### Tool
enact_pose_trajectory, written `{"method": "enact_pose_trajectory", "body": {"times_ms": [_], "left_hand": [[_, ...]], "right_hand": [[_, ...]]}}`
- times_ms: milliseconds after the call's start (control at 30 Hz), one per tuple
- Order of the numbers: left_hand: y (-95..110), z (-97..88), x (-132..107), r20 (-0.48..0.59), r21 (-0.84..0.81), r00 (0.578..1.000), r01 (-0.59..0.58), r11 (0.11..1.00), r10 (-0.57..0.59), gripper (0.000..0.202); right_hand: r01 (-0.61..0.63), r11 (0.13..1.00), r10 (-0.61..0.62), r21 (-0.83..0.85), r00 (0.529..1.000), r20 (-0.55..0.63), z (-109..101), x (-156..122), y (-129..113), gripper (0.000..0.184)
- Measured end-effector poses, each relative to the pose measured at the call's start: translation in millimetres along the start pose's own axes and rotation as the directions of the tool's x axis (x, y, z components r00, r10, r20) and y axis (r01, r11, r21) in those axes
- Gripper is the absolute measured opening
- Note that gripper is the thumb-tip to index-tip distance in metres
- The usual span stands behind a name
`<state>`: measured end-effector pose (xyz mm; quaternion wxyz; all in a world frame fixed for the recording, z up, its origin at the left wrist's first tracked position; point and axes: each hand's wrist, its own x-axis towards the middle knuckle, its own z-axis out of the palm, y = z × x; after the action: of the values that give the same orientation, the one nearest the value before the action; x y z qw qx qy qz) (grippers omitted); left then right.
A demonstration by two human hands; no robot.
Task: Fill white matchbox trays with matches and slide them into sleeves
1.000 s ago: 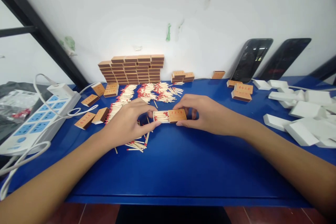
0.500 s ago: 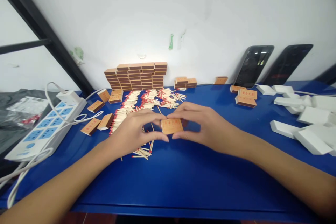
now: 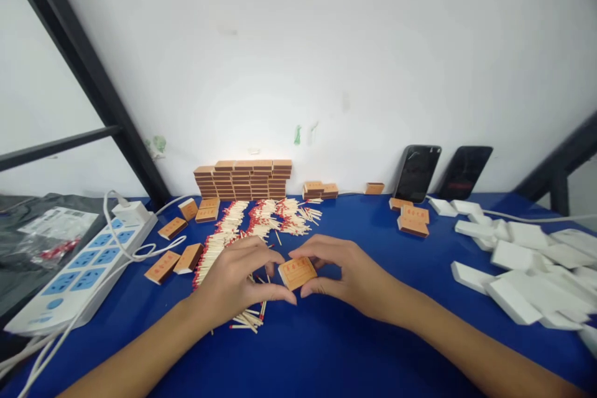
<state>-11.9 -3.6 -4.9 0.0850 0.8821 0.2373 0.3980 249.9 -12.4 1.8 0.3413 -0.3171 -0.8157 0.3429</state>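
Note:
An orange matchbox (image 3: pixel 297 272) with red lettering is tilted a little above the blue table. My right hand (image 3: pixel 357 273) grips it, fingers along its far edge and thumb at the near right corner. Beside its left end, my left hand (image 3: pixel 237 277) has thumb and fingers parted with a gap between them; whether a fingertip still touches the box is hard to see. Behind and under the left hand lie piles of red-tipped matches (image 3: pixel 263 217), partly hidden by it.
Stacked matchboxes (image 3: pixel 242 180) stand against the wall, with loose matchboxes (image 3: pixel 162 266) at the left. A white power strip (image 3: pixel 88 267) and cables lie far left. On the right are two phones (image 3: pixel 417 173) leaning on the wall, more matchboxes (image 3: pixel 413 221) and white box trays (image 3: pixel 517 261).
The view has tilted upward, so everything sits lower. The matchbox has turned slightly in my right hand, and my left fingers have spread away from its left end.

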Motion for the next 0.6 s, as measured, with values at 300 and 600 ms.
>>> {"method": "enact_pose_trajectory", "body": {"times_ms": [300, 600], "left_hand": [[-21, 1.1, -3, -0.071, 0.133, 0.994, 0.091, 0.987, -0.082, 0.009], [-25, 5.5, -4, -0.038, 0.171, 0.998, 0.048, 0.984, -0.042, 0.005]], "right_hand": [[-0.255, 0.832, 0.01, -0.493, 0.895, -0.445, -114, 51, 87, 0.032], [-0.293, 0.763, 0.011, -0.576, 0.897, -0.442, -112, 82, 134, 0.025]]}}
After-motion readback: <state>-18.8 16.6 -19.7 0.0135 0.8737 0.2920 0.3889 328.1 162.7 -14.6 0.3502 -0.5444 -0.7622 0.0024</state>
